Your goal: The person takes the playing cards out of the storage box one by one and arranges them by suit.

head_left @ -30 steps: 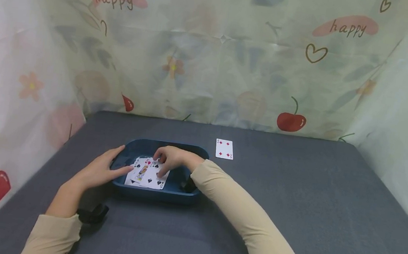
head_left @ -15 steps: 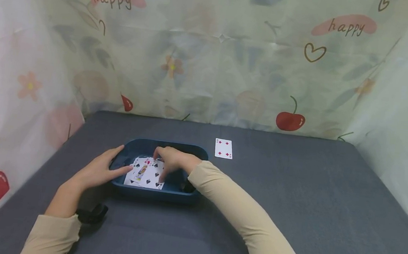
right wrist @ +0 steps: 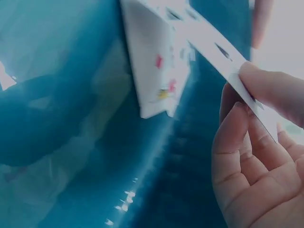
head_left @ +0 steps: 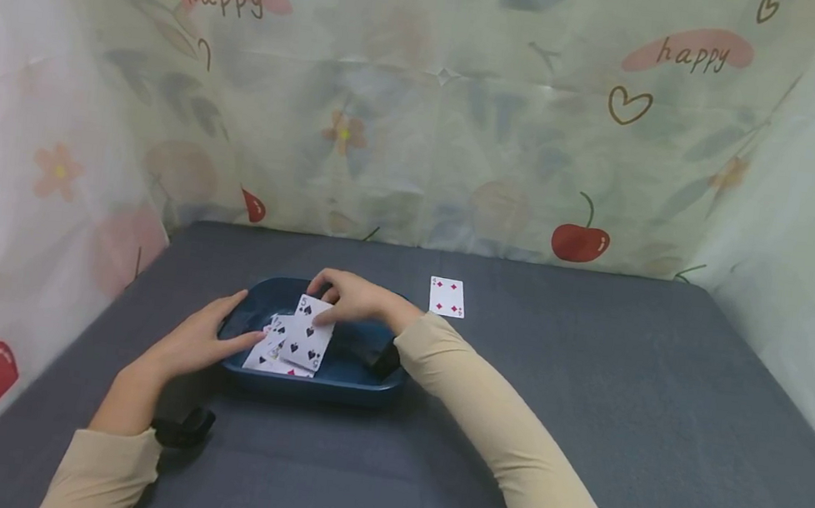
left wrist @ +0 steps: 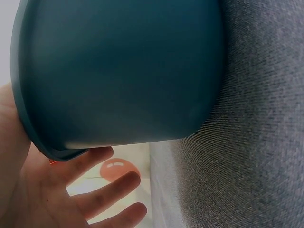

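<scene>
My right hand (head_left: 353, 296) pinches a five of spades (head_left: 306, 347) between thumb and fingers, tilted over the blue plastic basin (head_left: 309, 391). In the right wrist view, this five of spades (right wrist: 221, 54) shows nearly edge-on, the thumb against its face. Other playing cards (head_left: 263, 355) lie overlapped in the basin's left part, partly hidden by the held card. My left hand (head_left: 197, 339) rests over the basin's left rim, thumb reaching inside above the cards. The left wrist view shows its fingers (left wrist: 107, 195) spread and fairly straight outside the basin wall (left wrist: 123, 76).
A four of diamonds (head_left: 447, 297) lies face up on the dark grey cloth-covered table (head_left: 553, 371), behind and right of the basin. Printed curtains (head_left: 437, 123) stand behind the table and along both sides. A black wrist strap (head_left: 185, 428) is on the left wrist.
My right hand has lifted the five of spades off the other cards, raising and tilting it, which uncovers a red-marked card below. The left hand and basin have stayed put.
</scene>
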Action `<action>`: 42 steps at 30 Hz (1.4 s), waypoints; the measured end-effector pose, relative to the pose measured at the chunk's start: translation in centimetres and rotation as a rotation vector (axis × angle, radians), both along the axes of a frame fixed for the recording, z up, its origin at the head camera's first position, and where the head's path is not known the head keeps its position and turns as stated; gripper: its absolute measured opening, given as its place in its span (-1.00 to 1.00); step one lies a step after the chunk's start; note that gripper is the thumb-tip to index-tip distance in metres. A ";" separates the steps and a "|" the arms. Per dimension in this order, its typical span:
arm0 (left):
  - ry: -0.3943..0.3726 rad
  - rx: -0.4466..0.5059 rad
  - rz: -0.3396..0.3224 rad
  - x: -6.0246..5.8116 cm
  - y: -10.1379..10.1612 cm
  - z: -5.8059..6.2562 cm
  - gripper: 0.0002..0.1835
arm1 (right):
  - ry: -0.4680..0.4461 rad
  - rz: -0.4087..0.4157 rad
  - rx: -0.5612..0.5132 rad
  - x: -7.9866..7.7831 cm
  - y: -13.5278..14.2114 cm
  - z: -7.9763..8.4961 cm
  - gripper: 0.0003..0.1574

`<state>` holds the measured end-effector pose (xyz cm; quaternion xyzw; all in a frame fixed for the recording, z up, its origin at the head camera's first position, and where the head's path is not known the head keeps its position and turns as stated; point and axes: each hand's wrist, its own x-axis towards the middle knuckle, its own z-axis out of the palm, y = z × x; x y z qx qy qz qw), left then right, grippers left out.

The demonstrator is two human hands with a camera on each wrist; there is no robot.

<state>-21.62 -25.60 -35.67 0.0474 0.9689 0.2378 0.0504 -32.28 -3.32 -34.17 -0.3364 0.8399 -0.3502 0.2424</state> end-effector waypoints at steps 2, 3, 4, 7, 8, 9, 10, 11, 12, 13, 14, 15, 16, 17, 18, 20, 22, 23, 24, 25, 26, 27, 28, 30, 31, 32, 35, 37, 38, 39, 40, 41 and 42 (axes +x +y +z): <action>-0.006 -0.004 0.002 0.0 0.0 0.0 -0.02 | 0.007 -0.013 -0.025 0.0 0.4 0.6 -0.45; -0.011 -0.005 0.004 0.0 0.0 0.0 -0.02 | 0.016 -0.023 -0.035 -0.1 0.7 0.8 -0.47; -0.010 -0.006 0.004 -0.1 0.0 0.0 -0.02 | 0.026 -0.037 -0.044 -0.1 1.0 1.1 -0.49; -0.001 -0.007 0.003 -0.1 0.0 0.0 -0.01 | 0.047 -0.073 -0.079 -0.2 1.8 1.8 -0.58; 0.001 -0.007 0.001 -0.1 0.0 0.0 -0.01 | 0.054 -0.083 -0.089 -0.3 2.2 1.9 -0.63; 0.005 -0.006 -0.001 0.0 0.1 0.0 -0.02 | 0.061 -0.092 -0.101 -0.4 2.5 2.1 -0.67; 0.008 -0.005 -0.002 0.0 0.1 0.0 -0.02 | 0.063 -0.102 -0.114 -0.4 2.9 2.2 -0.71; 0.012 -0.005 -0.004 0.0 0.1 0.0 -0.02 | 0.064 -0.110 -0.128 -0.5 3.3 2.4 -0.75; 0.015 -0.005 -0.006 0.0 0.0 0.0 -0.02 | 0.069 -0.118 -0.139 -0.5 3.7 2.5 -0.78; 0.015 -0.004 -0.007 0.0 0.0 0.0 -0.03 | 0.066 -0.127 -0.151 -0.6 4.1 2.5 -0.80; 0.017 -0.003 -0.008 0.0 0.0 0.0 -0.03 | 0.064 -0.137 -0.160 -0.6 4.5 2.6 -0.81; 0.019 -0.002 -0.009 0.0 0.0 0.0 -0.03 | 0.057 -0.148 -0.173 -0.7 4.9 2.7 -0.81; 0.022 -0.001 -0.010 0.0 0.0 0.0 -0.03 | 0.052 -0.158 -0.183 -0.7 5.4 2.7 -0.81; 0.025 0.000 -0.013 0.1 0.0 0.0 -0.03 | 0.055 -0.168 -0.187 -0.7 5.8 2.8 -0.80; 0.026 0.002 -0.014 0.1 0.0 0.1 -0.03 | 0.058 -0.177 -0.193 -0.8 6.2 2.8 -0.79; 0.025 0.003 -0.014 0.2 0.0 0.1 -0.03 | 0.070 -0.195 -0.198 -1.0 7.1 2.9 -0.76; 0.024 0.004 -0.014 0.2 0.0 0.1 -0.02 | 0.077 -0.215 -0.199 -1.0 7.9 3.0 -0.72; 0.022 0.003 -0.014 0.2 0.0 0.1 -0.02 | 0.078 -0.226 -0.202 -1.0 8.3 3.0 -0.71; 0.023 0.003 -0.014 0.2 0.1 0.1 -0.02 | 0.071 -0.237 -0.208 -1.1 8.7 3.0 -0.70; 0.024 0.001 -0.015 0.2 0.1 0.1 -0.01 | 0.063 -0.249 -0.212 -1.2 9.1 3.0 -0.69; 0.026 0.000 -0.017 0.2 0.1 0.1 -0.02 | 0.050 -0.260 -0.219 -1.2 9.5 3.0 -0.67; 0.029 -0.001 -0.019 0.2 0.1 0.1 -0.02 | 0.039 -0.266 -0.229 -1.2 10.0 3.1 -0.66; 0.033 -0.001 -0.022 0.2 0.1 0.1 -0.02 | 0.032 -0.270 -0.238 -1.3 10.4 3.1 -0.65; 0.037 -0.002 -0.025 0.2 0.1 0.1 -0.02 | 0.024 -0.277 -0.253 -1.3 11.3 3.1 -0.64; 0.036 -0.002 -0.026 0.2 0.1 0.1 -0.03 | 0.020 -0.278 -0.263 -1.3 11.7 3.1 -0.64; 0.036 -0.002 -0.026 0.2 0.1 0.1 -0.02 | 0.018 -0.278 -0.271 -1.3 12.2 3.1 -0.64; 0.034 -0.002 -0.025 0.2 0.1 0.1 -0.02 | 0.014 -0.295 -0.296 -1.3 13.5 3.1 -0.65; 0.033 0.000 -0.026 0.2 0.1 0.1 -0.02 | 0.010 -0.322 -0.301 -1.3 14.4 2.9 -0.66; 0.033 0.001 -0.026 0.2 0.1 0.1 -0.02 | 0.008 -0.339 -0.300 -1.3 14.8 2.8 -0.66; 0.032 0.002 -0.027 0.2 0.1 0.1 -0.02 | 0.006 -0.359 -0.296 -1.3 15.2 2.7 -0.67; 0.032 0.003 -0.029 0.2 0.1 0.1 -0.02 | 0.003 -0.379 -0.291 -1.3 15.6 2.5 -0.67; 0.032 0.005 -0.030 0.2 0.1 0.0 -0.02 | 0.000 -0.401 -0.285 -1.3 16.0 2.4 -0.67; 0.032 0.006 -0.031 0.2 0.1 0.0 -0.02 | -0.001 -0.424 -0.275 -1.3 16.4 2.3 -0.67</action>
